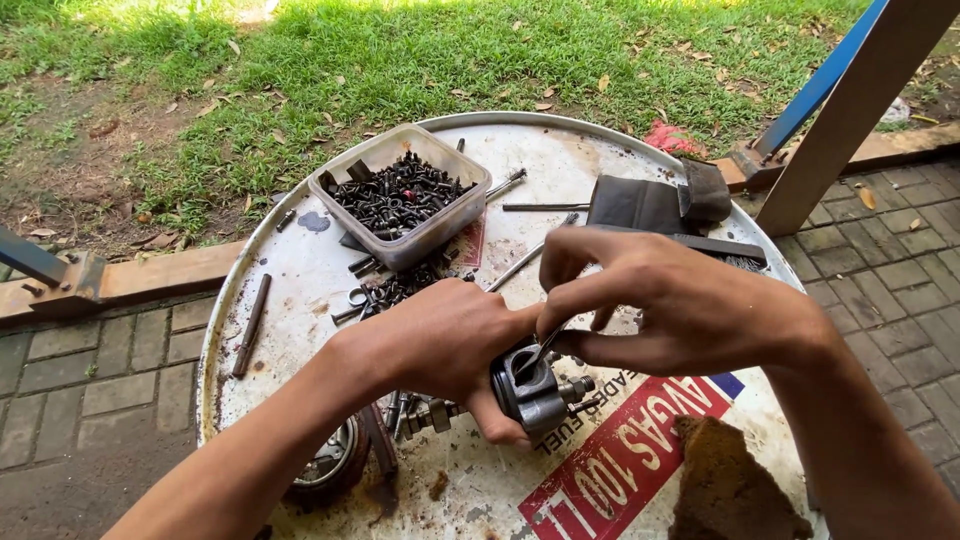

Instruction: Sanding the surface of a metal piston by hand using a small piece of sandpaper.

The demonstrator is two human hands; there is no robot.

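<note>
**Two hands on one small metal part, drum-top bench**

Head view, only one camera:

- Left hand [440, 340] wrapped around a small grey metal part [532, 388], looks like a carburetor-type body with threaded studs poking out the right side. Fingers closed under and around it, thumb side up. Part sits just above the drum top [560, 160], near the front centre, over the red-and-white printed label [630, 450].
- Right hand [660, 305] pinched shut on a thin metal tool [543, 350], tip angled down into the open bore at the top of the part. Fingers curled, thumb and forefinger do the gripping.
- Behind the hands: clear plastic tub [405, 195] full of dark screws and bolts, sitting at the back left of the drum top. More loose screws [400, 288] spilled just in front of it.
- Long rusty rod [251, 325] lying near the left rim, well apart from the hands.
- Dark folded cloth [655, 200] at back right, flat dark bar [715, 245] just in front of it.
- Brown rough chunk [730, 485] at the front right edge, near the right forearm.
- Round metal piece [335, 460] partly hidden under the left forearm; cannot tell what it is.
- Grass beyond, brick paving either side.
</note>
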